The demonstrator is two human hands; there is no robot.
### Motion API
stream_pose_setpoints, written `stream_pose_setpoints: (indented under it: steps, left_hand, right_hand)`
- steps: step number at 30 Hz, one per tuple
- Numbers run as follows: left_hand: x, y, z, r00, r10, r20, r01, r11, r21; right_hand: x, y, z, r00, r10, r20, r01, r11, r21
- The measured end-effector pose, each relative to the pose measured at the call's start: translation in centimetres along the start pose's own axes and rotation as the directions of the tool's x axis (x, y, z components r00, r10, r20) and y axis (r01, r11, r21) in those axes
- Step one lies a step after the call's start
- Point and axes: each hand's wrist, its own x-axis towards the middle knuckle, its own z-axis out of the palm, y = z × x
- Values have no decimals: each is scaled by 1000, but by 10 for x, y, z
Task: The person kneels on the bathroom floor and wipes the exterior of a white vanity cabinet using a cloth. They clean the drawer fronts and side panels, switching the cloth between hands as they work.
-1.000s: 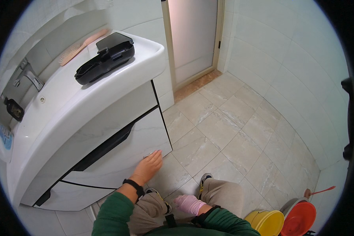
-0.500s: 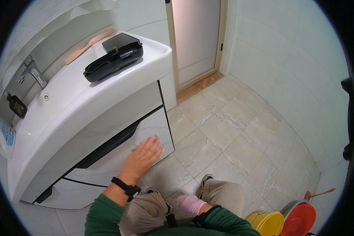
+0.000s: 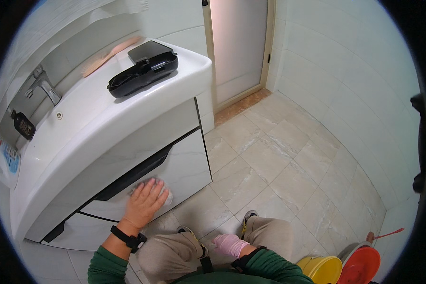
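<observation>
My left hand (image 3: 147, 201), bare and with a black band at its wrist, is pressed flat over a crumpled whitish cloth (image 3: 168, 197) on the marbled drawer front (image 3: 184, 163) of the vanity. Bits of the cloth show around the fingers, just below the black handle strip (image 3: 135, 174). In a pink glove, my right hand (image 3: 229, 244) rests low between my knees. Its fingers look curled in, and whatever they may hold is hidden.
On the white basin top (image 3: 92, 111) lie an open black case (image 3: 144, 73) and a pink hairbrush (image 3: 110, 56). A tap (image 3: 47, 90), a dark bottle (image 3: 22, 125) and a white jug (image 3: 4, 163) stand left. Yellow (image 3: 327, 270) and red buckets (image 3: 362, 267) sit lower right.
My left hand has slid left and slightly down across the drawer front with the cloth under it. My right hand has stayed in place. The view has shifted slightly.
</observation>
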Motion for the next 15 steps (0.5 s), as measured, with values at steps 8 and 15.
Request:
stream_pose_setpoints:
  steps: [8, 15]
  left_hand:
    - [34, 23, 37, 987, 133, 92, -133, 991, -5]
    - [-46, 20, 41, 945, 190, 265, -155, 977, -150]
  right_hand:
    - [0, 7, 6, 997, 23, -76, -18, 998, 58]
    - [-1, 12, 12, 994, 24, -111, -17, 997, 69]
